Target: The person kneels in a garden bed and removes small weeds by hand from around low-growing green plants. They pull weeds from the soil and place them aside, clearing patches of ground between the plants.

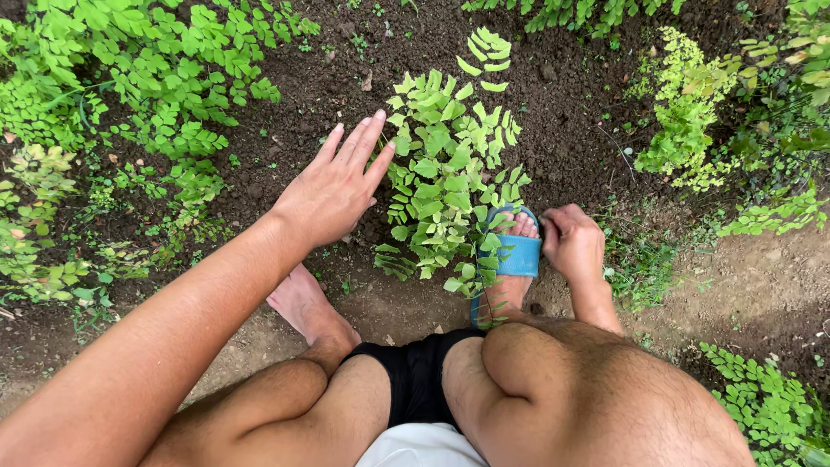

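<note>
A small leafy green plant [443, 182] stands in dark soil [562, 95] right in front of me. My left hand [333, 186] is flat and open with fingers together, held over the soil just left of the plant, its fingertips beside the leaves. My right hand [572, 242] is curled into a loose fist low to the ground, right of the plant and next to my right foot in a blue sandal [519, 255]. Whether it holds anything I cannot make out. My bare left foot [304, 304] rests on the ground below the left hand.
I am squatting, with both knees filling the bottom of the view. Leafy bushes [130, 78] crowd the left side and more green plants [735, 130] the right. Paler packed earth [761, 277] lies at the right and small weeds [640, 268] grow beside my right hand.
</note>
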